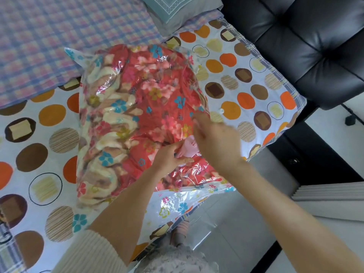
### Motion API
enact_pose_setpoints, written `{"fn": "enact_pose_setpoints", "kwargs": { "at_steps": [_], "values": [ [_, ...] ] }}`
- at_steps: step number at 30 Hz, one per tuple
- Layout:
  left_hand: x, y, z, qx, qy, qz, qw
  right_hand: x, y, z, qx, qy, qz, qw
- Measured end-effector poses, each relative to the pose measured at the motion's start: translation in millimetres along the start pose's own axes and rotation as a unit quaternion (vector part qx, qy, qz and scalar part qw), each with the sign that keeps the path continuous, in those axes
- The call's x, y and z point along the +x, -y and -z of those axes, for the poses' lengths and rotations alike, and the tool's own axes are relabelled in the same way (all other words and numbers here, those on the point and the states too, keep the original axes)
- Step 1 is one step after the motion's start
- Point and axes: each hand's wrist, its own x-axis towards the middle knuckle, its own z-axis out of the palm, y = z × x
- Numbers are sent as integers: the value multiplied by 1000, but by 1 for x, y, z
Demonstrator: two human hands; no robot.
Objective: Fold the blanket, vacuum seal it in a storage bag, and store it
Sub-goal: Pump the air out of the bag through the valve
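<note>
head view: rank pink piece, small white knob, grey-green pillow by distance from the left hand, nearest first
1. pink piece: pinched in the left hand, on top of the storage bag.
2. small white knob: up and to the right, on the dotted sheet beside the bag.
3. grey-green pillow: farthest, at the top of the view.

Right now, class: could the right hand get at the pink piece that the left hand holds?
Probably yes: the right hand, blurred, is right beside the pink piece with nothing between them; the left hand pinches only one edge.
</note>
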Motion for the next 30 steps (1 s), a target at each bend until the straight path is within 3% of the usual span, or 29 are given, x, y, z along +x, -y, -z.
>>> {"fn": "enact_pose_setpoints", "kwargs": {
  "at_steps": [4,5,7,10,14,16,19,22,25,27,30],
  "values": [
    [0,1,-1,12,3,-7,1000,7,11,41,35,-126,-25,991],
    [-1,1,-1,17,3,-5,1000,-2,8,28,28,-116,-34,992],
    [-1,2,-2,31,4,-1,1000,-19,6,-16,15,17,-29,999],
    [-2,0,0,33,4,-2,999,-10,-3,-20,-18,22,-2,1000],
    [0,-2,3,23,8,-13,1000,9,13,44,17,-97,3,995],
    [0,-3,3,35,4,-12,999,-1,8,34,57,-140,-24,988],
    [-1,-2,-3,38,10,-12,999,-26,-5,-25,14,-8,-20,1000],
    [-2,-3,-1,28,4,-18,999,-12,-9,-6,-21,3,9,1000],
    [0,-3,2,29,6,-18,999,8,8,45,10,-108,24,994],
    [-1,-3,2,24,8,-15,1000,8,8,41,17,-148,-17,989],
    [-2,-2,0,22,11,-1,1000,-18,5,-21,-10,14,-11,1000]
  ]
}}
